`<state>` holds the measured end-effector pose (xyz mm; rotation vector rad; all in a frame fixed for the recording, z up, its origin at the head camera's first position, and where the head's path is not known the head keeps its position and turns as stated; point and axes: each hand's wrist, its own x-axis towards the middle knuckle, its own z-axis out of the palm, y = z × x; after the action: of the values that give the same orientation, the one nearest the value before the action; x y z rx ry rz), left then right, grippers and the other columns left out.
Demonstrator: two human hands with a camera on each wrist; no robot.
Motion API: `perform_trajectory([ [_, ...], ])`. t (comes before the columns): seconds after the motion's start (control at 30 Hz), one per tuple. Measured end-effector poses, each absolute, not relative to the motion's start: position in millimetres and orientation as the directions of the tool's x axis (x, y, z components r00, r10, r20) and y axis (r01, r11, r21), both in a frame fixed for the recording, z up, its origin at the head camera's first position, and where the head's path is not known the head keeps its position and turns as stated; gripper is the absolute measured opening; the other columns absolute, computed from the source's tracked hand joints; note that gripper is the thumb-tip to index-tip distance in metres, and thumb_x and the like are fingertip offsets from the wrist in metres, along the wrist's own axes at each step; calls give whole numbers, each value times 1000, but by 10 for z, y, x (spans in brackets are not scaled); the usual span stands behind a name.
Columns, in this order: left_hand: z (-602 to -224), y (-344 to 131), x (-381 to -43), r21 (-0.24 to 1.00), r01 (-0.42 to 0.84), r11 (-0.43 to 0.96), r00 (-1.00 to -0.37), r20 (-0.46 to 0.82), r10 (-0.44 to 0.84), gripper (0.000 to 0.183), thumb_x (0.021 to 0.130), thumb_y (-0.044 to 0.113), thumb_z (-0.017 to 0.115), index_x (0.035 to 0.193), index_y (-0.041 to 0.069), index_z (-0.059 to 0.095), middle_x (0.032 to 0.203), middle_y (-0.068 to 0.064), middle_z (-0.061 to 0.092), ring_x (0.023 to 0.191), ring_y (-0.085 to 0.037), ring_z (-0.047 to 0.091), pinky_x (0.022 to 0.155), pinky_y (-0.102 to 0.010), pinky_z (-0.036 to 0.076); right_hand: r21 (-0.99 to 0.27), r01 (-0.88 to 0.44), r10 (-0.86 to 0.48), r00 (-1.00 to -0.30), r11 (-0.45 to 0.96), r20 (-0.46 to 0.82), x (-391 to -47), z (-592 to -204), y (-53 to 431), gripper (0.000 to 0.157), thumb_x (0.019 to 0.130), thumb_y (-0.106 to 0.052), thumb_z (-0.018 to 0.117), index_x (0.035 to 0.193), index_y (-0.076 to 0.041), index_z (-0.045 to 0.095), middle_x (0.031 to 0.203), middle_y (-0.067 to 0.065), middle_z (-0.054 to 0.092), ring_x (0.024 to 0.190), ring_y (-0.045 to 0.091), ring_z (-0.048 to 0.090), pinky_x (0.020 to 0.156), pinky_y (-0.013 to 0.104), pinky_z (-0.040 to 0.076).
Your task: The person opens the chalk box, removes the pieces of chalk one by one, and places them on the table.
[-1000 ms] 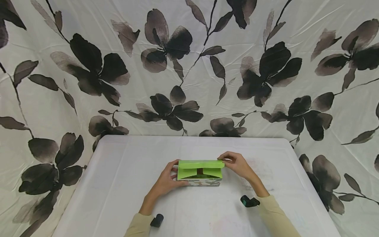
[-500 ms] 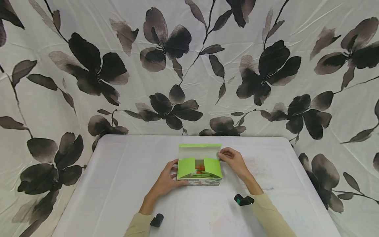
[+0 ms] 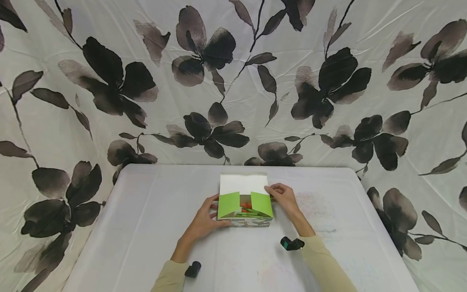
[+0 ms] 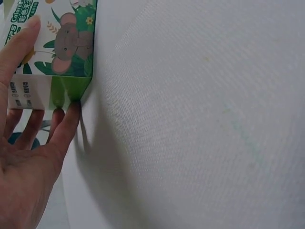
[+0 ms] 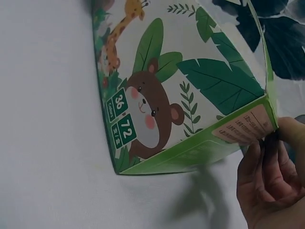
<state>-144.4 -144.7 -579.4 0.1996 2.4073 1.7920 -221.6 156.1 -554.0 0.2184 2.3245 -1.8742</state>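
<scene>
Right there near the middle of the worktop [image 3: 146, 227], towards the far edge: a cardboard box [image 3: 251, 222], low and oblong, lid [image 3: 243, 182] up at the back with a plain white inner side on show. Two bright green flaps [image 3: 262, 205] folded in from the ends, with a gap left between, and in that gap slender sticks [image 3: 249, 212] in red and green, lying across the inside, too small to identify. Smooth printed card along the front: a grey elephant [image 4: 69, 45] towards the left end, a brown bear [image 5: 155, 114] and a giraffe [image 5: 123, 28] towards the right, all among leaves, plus the figures 36 and 72.

Round the left end, the left hand [image 3: 202, 221]: thumb [image 4: 21, 44] on the printed front, fingers [image 4: 66, 130] against the end panel, holding the box. Over at the rear right corner, by the lid, the right hand [image 3: 284, 198]: fingers drawn narrow with the thumb, pinching the card. Behind the hands, black wrist devices [image 3: 193, 269], then long tan sleeves [image 3: 326, 259].

Out across the worktop: white, rounded at the far corners, finely woven in texture close up. A few marks too: faint reddish smudges [image 3: 310, 201] and thin dark streaks to the right, a pale green line [image 4: 248, 141] by the left hand. And beyond, filling the background: a white floral cloth [image 3: 215, 140], creased in places, covered in big dark grey blooms, leaves and thin stems, hanging down behind the worktop.
</scene>
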Motion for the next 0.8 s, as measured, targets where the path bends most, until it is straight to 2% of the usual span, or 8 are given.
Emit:
perform_trajectory([
  [0.23, -5796, -1435, -1446, 957, 29, 288, -984, -25, 179, 105, 71, 22, 98, 156, 10, 38, 134, -8, 50, 115, -25, 51, 102, -39, 52, -922, 351, 66, -936, 164, -345, -2213, -5571, 1528, 34, 90, -28, 81, 104, 1, 71, 87, 4, 69, 79, 13, 63, 71, 28, 55],
  [0.4, -5781, -1423, -1441, 956, 18, 294, -985, -34, 167, 105, 71, 22, 98, 156, 8, 38, 131, -9, 51, 114, -25, 51, 101, -38, 53, -909, 391, 80, -920, 145, -383, -2198, -5601, 1512, 37, 92, -34, 79, 106, -1, 72, 92, 5, 70, 82, 14, 62, 68, 25, 52],
  [0.6, -5749, -1400, -1432, 951, 18, 308, -984, -37, 173, 107, 72, 23, 97, 159, 12, 34, 140, -9, 47, 116, -24, 50, 102, -39, 52, -935, 326, 80, -945, 143, -317, -2133, -5592, 1524, 47, 93, -43, 76, 109, 1, 70, 90, 5, 68, 82, 16, 62, 72, 27, 54],
  [0.8, -5742, -1380, -1376, 930, 61, 362, -987, 1, 163, 110, 75, 29, 95, 160, 7, 29, 145, -11, 44, 119, -24, 50, 102, -44, 51, -968, 197, 69, -980, 153, -188, -2037, -5576, 1520, 48, 94, -45, 76, 110, 0, 68, 88, 6, 68, 78, 15, 64, 77, 33, 58],
])
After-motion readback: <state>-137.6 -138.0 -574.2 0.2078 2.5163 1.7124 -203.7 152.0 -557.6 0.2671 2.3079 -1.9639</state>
